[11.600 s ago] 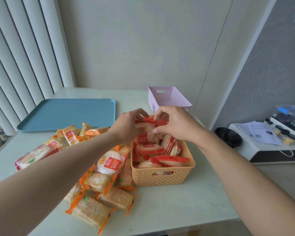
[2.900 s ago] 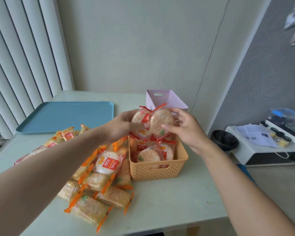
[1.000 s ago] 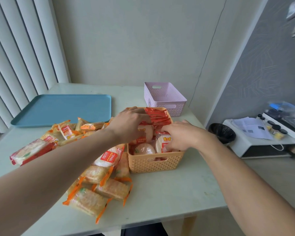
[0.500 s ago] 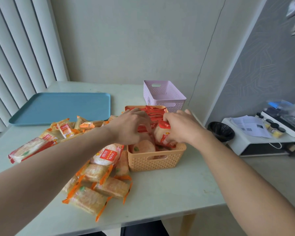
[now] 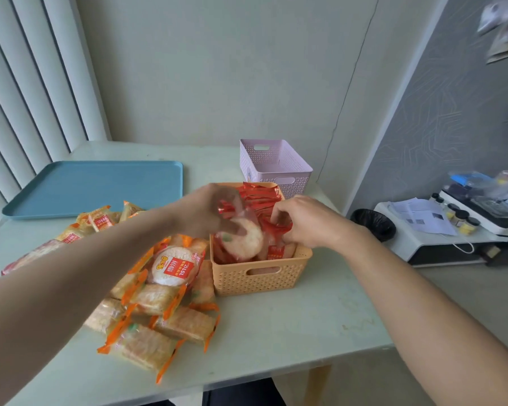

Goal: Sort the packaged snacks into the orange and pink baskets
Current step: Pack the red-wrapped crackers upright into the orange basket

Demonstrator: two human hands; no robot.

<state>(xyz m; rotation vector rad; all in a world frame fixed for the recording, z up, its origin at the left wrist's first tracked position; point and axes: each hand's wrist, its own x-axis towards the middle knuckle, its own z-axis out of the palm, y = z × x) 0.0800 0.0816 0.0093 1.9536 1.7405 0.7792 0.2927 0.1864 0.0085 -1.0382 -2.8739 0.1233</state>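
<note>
The orange basket (image 5: 258,281) stands mid-table, packed with red-wrapped round rice crackers. My left hand (image 5: 204,212) holds one red-wrapped cracker packet (image 5: 242,238) tilted over the basket's left side. My right hand (image 5: 308,221) pinches the red end of another packet (image 5: 276,228) standing in the basket. Behind it stands the pink basket (image 5: 276,165), which looks empty. A heap of orange-wrapped snack packets (image 5: 159,303) lies on the table left of the orange basket.
A blue tray (image 5: 94,186) lies at the back left of the pale green table (image 5: 291,332). Vertical blinds hang on the left. A black bin (image 5: 373,222) and a white unit with jars and papers (image 5: 440,230) stand off to the right.
My left hand has lifted a red-wrapped cracker packet up out of the stack. My right hand has shifted from pressing packets to pinching one packet's end.
</note>
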